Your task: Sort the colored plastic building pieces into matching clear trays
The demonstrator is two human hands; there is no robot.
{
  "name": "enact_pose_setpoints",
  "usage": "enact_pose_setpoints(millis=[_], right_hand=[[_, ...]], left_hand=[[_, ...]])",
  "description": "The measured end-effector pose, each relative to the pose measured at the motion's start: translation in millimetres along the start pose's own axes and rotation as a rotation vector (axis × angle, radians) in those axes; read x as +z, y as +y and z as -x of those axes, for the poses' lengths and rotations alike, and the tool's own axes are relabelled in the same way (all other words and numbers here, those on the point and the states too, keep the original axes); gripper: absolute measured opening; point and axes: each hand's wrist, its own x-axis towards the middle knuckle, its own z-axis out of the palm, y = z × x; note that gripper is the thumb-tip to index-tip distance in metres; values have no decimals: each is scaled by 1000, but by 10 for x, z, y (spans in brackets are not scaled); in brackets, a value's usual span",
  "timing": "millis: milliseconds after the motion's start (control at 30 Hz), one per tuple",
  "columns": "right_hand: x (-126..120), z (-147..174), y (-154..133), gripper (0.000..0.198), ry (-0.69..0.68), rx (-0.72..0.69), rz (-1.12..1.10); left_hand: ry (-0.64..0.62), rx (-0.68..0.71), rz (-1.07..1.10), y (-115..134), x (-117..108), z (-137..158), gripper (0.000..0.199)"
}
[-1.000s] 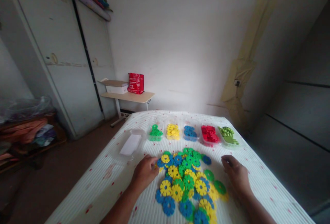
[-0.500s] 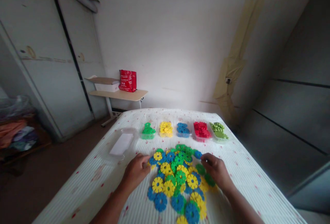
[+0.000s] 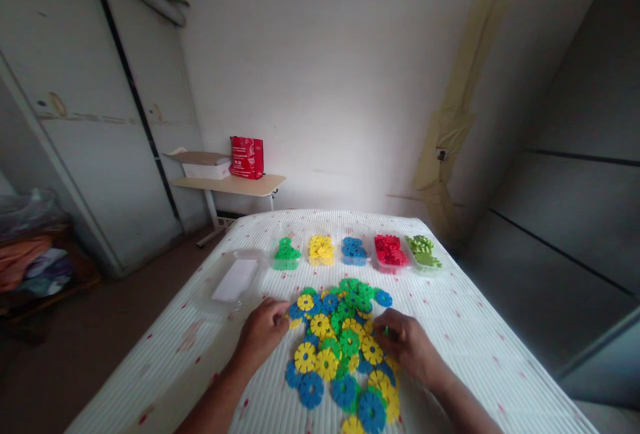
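Note:
A loose pile of flower-shaped plastic discs lies on the table: blue discs, yellow discs and green discs, many overlapping. My left hand rests at the pile's left edge with curled fingers. Its fingertips meet a yellow disc there; whether they grip it is unclear. Over the right side of the pile is my right hand, its fingers bent and drawn together beside a yellow disc. What lies between those fingers is hidden.
Clear tubs stand in a row behind the pile, holding green pieces, yellow pieces, blue pieces, red pieces and light-green pieces. A clear tray with a white sheet sits at left. Beyond is a side table with a red bag.
My right hand has moved left and slightly down from the blue disc at the pile's upper right, now covering discs on the right side. My left hand has stayed nearly still.

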Motion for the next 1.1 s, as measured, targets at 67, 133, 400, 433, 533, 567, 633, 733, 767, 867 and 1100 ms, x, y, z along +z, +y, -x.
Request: enact_pose_setpoints(millis=[67, 133, 400, 433, 533, 567, 633, 733, 767, 867, 1100], right_hand=[[20, 0, 7, 15, 7, -3, 14], [37, 0, -1, 16, 19, -2, 26], [98, -11, -157, 17, -10, -64, 126], [105, -11, -169, 17, -15, -72, 138], [113, -7, -182, 19, -15, -84, 147], [112, -6, -176, 20, -6, -80, 146], [110, -5, -146, 23, 27, -55, 146], [108, -14, -59, 27, 104, -26, 148], [108, -19, -22, 28, 130, -23, 151], [107, -38, 91, 28, 190, -10, 140], [87, -89, 281, 24, 291, 62, 78]], left_hand=[[21, 12, 11, 1, 5, 6, 27], [52, 37, 18, 4, 12, 11, 26], [117, 31, 30, -6, 29, 5, 23], [116, 23, 32, -13, 29, 4, 23], [117, 31, 23, -37, 33, 3, 22], [121, 41, 16, -41, 34, 4, 22], [133, 70, 3, -34, 33, 7, 22], [143, 95, -15, 39, 26, 28, 22], [138, 99, -22, 83, 24, 42, 22], [103, 137, -40, 261, 32, 96, 21], [3, 309, -95, 757, 159, 29, 24]])
